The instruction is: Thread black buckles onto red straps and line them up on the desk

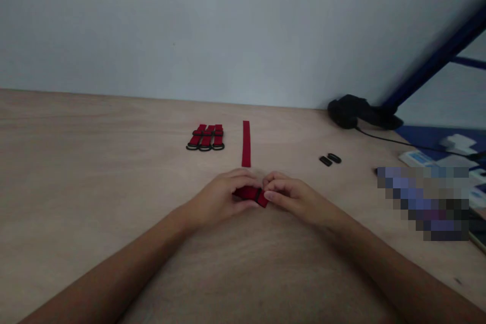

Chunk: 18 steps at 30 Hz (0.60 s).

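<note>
View from the head: a wooden table (94,162) is looked down on.
Left hand (216,198): clenched, a short red strap (250,193) is gripped.
Right hand (292,197): the same strap is pinched, by a black loop (258,195).
Strap: held between both hands.
Ahead: a long red strip (246,144) is laid flat.
Left of it: red straps with black rings (205,137) are lined up.
Right of it: two loose black loops (330,160) are set down.

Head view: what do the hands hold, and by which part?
The left hand and right hand hold a short red strap, one at each end, in their fingers.
</note>
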### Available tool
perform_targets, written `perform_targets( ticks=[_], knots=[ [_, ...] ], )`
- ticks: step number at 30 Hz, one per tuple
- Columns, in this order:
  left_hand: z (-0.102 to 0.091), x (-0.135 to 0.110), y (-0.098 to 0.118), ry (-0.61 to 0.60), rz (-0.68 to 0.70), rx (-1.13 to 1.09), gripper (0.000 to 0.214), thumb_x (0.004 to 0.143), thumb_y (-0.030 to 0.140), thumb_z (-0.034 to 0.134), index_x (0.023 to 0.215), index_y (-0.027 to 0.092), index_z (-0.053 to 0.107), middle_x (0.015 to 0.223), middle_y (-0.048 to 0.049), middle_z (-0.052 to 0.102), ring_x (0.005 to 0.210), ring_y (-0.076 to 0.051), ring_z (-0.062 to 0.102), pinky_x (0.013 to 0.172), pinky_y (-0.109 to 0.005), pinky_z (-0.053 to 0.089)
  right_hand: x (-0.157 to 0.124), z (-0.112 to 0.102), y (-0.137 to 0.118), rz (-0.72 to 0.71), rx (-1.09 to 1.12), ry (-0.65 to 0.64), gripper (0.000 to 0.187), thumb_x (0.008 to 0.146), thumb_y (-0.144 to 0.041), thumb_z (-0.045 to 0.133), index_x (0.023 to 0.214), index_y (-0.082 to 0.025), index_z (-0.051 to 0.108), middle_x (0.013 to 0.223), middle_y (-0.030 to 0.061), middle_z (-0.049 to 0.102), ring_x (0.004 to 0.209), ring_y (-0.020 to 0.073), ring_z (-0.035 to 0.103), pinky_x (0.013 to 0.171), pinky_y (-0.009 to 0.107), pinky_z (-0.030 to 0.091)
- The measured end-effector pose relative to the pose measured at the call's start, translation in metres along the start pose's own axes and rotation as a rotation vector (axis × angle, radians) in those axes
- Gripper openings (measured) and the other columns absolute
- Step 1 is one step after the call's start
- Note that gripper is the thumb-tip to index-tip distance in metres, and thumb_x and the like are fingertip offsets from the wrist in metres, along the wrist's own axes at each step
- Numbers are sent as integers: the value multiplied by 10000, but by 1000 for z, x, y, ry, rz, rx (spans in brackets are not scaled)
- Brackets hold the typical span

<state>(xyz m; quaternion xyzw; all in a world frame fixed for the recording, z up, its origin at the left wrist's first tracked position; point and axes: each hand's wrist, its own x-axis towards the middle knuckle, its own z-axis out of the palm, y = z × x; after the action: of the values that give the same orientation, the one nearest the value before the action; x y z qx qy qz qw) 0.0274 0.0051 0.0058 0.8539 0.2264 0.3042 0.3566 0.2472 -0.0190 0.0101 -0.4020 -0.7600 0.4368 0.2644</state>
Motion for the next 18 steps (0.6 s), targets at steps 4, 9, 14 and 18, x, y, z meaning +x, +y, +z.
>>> perform_targets(
  ticks=[4,9,14,18],
  knots=[
    [0,-2,-1,0,-6,-24,282,836,305,680,1093,192,649,1079,-77,659,1019,-196,606,887,-310,485,-1,0,0,3,13,27,261,920,-336,534,721,-188,617,907,33,579,836,161,564,768,285,454],
    [2,-1,2,-38,44,-54,276,830,296,691,1084,195,651,1089,-68,675,1042,-192,608,913,-302,477,-3,0,-4,36,17,-2,254,886,-304,583,667,-179,613,948,41,572,850,161,574,768,292,465],
    [2,1,1,-25,65,-50,284,820,274,704,1087,194,650,1105,-66,683,1062,-192,611,934,-308,472,-2,3,-3,40,61,64,249,860,-308,614,648,-179,607,936,38,565,861,163,573,796,310,465],
    [3,0,0,35,66,-50,273,805,290,720,1051,193,650,1085,-68,683,1030,-197,623,900,-311,487,-2,9,-2,47,210,205,233,805,-318,681,636,-180,600,932,32,557,865,162,578,799,313,471]
  ],
)
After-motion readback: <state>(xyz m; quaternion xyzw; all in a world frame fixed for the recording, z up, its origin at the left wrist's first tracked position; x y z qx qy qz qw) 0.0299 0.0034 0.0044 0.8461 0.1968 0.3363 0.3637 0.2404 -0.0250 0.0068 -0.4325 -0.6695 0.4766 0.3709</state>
